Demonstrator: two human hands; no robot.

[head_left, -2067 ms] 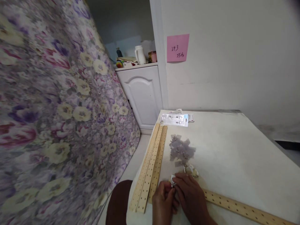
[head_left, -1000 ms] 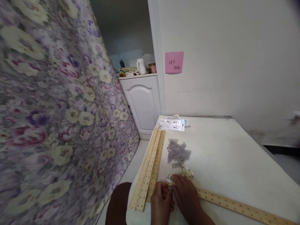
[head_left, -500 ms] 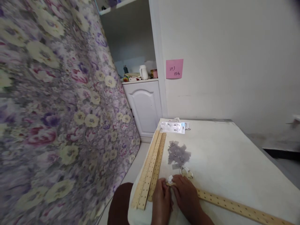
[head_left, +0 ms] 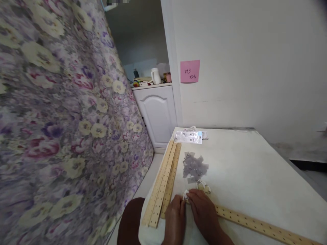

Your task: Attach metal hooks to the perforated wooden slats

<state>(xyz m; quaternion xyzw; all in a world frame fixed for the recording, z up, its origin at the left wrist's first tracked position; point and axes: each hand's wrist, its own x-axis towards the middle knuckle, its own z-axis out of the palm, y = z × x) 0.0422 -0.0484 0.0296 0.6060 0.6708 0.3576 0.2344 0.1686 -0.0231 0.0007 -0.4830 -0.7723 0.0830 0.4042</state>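
My left hand [head_left: 175, 217] and my right hand [head_left: 204, 213] are pressed together at the near edge of a white table [head_left: 245, 170]. Their fingertips pinch a small white piece [head_left: 185, 195]. It sits at the left end of a perforated wooden strip [head_left: 258, 224] that runs to the right under my right hand. Just beyond my fingers lie a few pale pieces [head_left: 203, 186] and a heap of small grey squares [head_left: 194, 167].
Two or three more perforated wooden strips [head_left: 163, 183] lie along the table's left edge. A clear packet [head_left: 188, 136] rests at the far left corner. A floral mattress [head_left: 63, 119] leans on the left. A white cabinet [head_left: 155, 112] and a pink note [head_left: 189, 71] are behind.
My hands have stayed at the strip's end, with small finger shifts on the white piece. The camera has tilted up and down a little.
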